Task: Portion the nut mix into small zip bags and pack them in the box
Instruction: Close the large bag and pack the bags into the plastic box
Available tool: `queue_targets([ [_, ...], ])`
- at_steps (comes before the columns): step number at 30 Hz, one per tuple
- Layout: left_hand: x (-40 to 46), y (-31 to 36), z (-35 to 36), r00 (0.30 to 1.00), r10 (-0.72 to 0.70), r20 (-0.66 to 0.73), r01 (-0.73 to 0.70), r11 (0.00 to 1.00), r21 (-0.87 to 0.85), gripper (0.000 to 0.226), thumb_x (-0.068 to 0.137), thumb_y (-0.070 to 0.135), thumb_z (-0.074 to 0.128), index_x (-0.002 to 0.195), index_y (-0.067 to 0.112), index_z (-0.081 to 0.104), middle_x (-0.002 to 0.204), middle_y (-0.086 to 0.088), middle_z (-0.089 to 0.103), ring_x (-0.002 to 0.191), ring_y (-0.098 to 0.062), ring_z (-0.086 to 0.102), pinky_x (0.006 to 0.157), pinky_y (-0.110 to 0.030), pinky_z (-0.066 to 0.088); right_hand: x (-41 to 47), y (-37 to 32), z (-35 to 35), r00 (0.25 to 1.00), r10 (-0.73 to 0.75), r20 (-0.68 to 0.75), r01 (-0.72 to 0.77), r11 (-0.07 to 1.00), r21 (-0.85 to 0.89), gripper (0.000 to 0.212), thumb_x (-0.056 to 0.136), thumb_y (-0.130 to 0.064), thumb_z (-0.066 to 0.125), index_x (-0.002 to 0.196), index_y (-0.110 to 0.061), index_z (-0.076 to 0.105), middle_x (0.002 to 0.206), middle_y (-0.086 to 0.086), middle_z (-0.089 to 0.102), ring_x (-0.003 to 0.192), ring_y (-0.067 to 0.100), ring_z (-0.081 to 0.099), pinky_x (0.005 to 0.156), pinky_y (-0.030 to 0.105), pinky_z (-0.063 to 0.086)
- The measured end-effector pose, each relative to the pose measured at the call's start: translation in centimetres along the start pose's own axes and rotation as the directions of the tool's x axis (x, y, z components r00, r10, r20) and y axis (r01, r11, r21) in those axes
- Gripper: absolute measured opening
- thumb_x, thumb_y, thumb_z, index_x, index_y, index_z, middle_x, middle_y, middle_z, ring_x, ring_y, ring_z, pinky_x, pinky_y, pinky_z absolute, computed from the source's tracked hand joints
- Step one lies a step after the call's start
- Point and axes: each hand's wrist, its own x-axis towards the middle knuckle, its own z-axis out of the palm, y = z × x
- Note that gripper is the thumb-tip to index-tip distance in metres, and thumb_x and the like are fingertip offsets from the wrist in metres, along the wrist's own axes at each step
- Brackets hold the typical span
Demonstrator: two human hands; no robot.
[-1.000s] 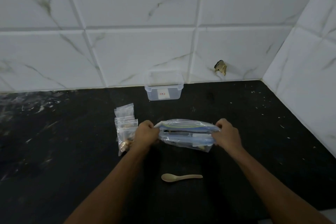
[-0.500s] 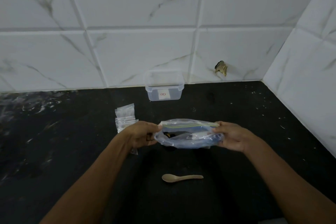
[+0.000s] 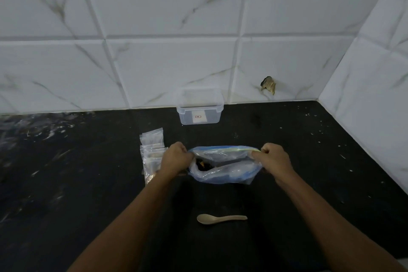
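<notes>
Two hands, left [image 3: 176, 158] and right [image 3: 274, 157], pinch our limp, slippery bag [image 3: 223, 164] at its mouth corners, behind the spoon [image 3: 220, 219].

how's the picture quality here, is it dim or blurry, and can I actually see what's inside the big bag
Head view: dim, with a bluish cast; the black counter swallows detail. Wide-angle bending curves the wall tile seams. Both the left hand and right hand look sharp, no motion smear. The big zip bag is cloudy with faint sheen; only a dark patch shows inside, contents unclear. The spoon reads clearly.
</notes>
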Motion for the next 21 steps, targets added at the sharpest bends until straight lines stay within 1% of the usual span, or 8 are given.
queue_targets([
  [4,-0.3,0.8,-1.4,0.951,-0.162,0.264,0.267,0.860,-0.434,0.017,0.093,0.012,0.063,0.107,0.009,0.054,0.107,-0.018,0.066,0.091,-0.028,0.068,0.071,-0.041,0.061,0.5,0.1,-1.8,0.902,0.013,0.431,-0.260,0.813,0.521,0.024,0.084,-0.005,0.068,0.106,-0.007,0.058,0.103,0.015,0.072,0.092,0.024,0.069,0.078,0.035,0.055],
  [7,-0.4,0.7,-2.4,0.895,-0.071,0.441,0.344,0.739,-0.579,0.021,0.091,0.000,0.063,0.107,0.008,0.053,0.099,-0.015,0.072,0.082,-0.023,0.073,0.067,-0.036,0.061,0.7,0.2,-2.9,0.883,-0.030,0.469,-0.276,0.776,0.568,0.028,0.086,0.006,0.061,0.112,-0.005,0.056,0.108,0.016,0.068,0.100,0.027,0.066,0.084,0.037,0.055],
  [9,-0.4,0.7,-2.6,0.891,-0.033,0.453,0.310,0.773,-0.554,0.019,0.088,-0.002,0.064,0.101,0.008,0.054,0.093,-0.014,0.073,0.079,-0.022,0.073,0.067,-0.035,0.062,0.9,0.3,-3.0,0.908,-0.008,0.420,-0.256,0.782,0.568,0.020,0.087,0.004,0.062,0.103,-0.006,0.056,0.103,0.016,0.068,0.093,0.026,0.068,0.079,0.038,0.056],
  [12,-0.4,1.3,-2.4,0.932,-0.076,0.355,0.233,0.874,-0.426,0.013,0.091,0.003,0.064,0.095,0.008,0.053,0.091,-0.017,0.070,0.074,-0.022,0.072,0.063,-0.033,0.061,1.1,0.2,-2.3,0.954,0.056,0.293,-0.182,0.888,0.422,0.014,0.088,-0.001,0.063,0.085,-0.010,0.053,0.087,0.013,0.064,0.073,0.020,0.064,0.063,0.033,0.054],
  [14,-0.5,1.6,-1.8,0.965,-0.117,0.233,0.190,0.926,-0.325,0.010,0.094,0.004,0.059,0.093,0.009,0.051,0.093,-0.017,0.068,0.071,-0.021,0.071,0.054,-0.029,0.059,1.1,0.2,-1.6,0.999,0.018,0.042,-0.023,0.995,0.100,0.018,0.087,-0.005,0.061,0.076,-0.013,0.050,0.072,0.010,0.058,0.060,0.019,0.055,0.051,0.031,0.043],
  [17,-0.5,0.9,-0.5,0.999,-0.036,-0.026,0.034,0.996,-0.079,0.013,0.092,0.008,0.061,0.089,0.014,0.050,0.093,-0.012,0.066,0.075,-0.022,0.072,0.057,-0.032,0.060,0.0,-0.2,-0.7,0.946,-0.195,-0.259,0.081,0.915,-0.395,0.014,0.087,-0.010,0.056,0.075,-0.014,0.049,0.064,0.001,0.048,0.059,0.023,0.047,0.048,0.030,0.031],
  [19,-0.4,0.5,-0.3,0.990,0.073,-0.123,-0.067,0.996,0.057,0.015,0.089,0.011,0.063,0.084,0.017,0.050,0.087,-0.007,0.065,0.077,-0.021,0.069,0.068,-0.040,0.061,-0.3,-0.2,-0.4,0.928,-0.231,-0.293,0.071,0.881,-0.468,0.007,0.088,-0.012,0.052,0.082,-0.013,0.049,0.065,0.000,0.047,0.057,0.021,0.044,0.051,0.030,0.032],
  [21,-0.3,0.6,-0.6,0.985,0.133,-0.113,-0.123,0.988,0.094,0.015,0.089,0.013,0.063,0.082,0.018,0.050,0.084,-0.004,0.062,0.076,-0.018,0.065,0.070,-0.036,0.059,0.1,0.0,-0.6,0.967,-0.138,-0.212,0.055,0.934,-0.354,0.008,0.089,-0.016,0.055,0.084,-0.014,0.050,0.068,0.002,0.056,0.055,0.019,0.052,0.053,0.032,0.043],
])
